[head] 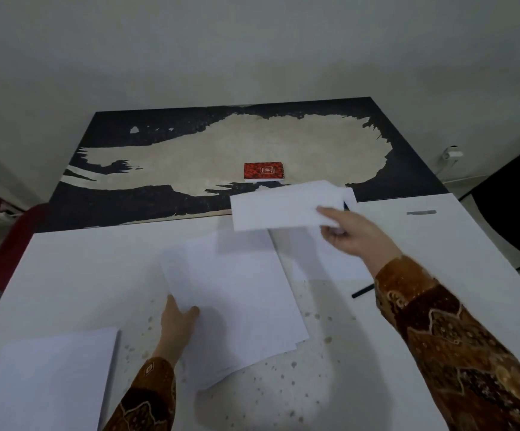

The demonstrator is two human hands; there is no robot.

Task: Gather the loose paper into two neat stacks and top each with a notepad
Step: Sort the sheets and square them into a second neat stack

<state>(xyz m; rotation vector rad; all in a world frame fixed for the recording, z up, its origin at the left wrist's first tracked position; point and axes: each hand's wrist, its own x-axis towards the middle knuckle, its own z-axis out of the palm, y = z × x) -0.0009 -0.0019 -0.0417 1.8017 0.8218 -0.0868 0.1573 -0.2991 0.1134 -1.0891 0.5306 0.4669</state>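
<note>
Right hand (350, 231), in a brown patterned sleeve (457, 343), reached forward over the white table (75, 275) and pinched a few white sheets (283, 206) by their near right corner, thumb on top, fingers beneath. Held those sheets lifted off the surface, roughly level, with a shadow cast on the paper below. Left hand (178, 321) gripped the near left edge of a loose, fanned pile of paper (237, 300) at mid-table, thumb over the top sheet, fingers tucked under it. Lay skewed, that pile, its lower sheets sticking out along the near and right edges. Sat squared, well apart at the near left corner, a separate stack of white paper (44, 377). Rested further back, on the dark, worn tabletop (128, 200) beyond the white one, a red spiral notepad (264, 172), just behind the lifted sheets. Showed partly beside the right forearm, a black pen (363, 291). Speckled with small grey spots, the white surface near the pile.
</note>
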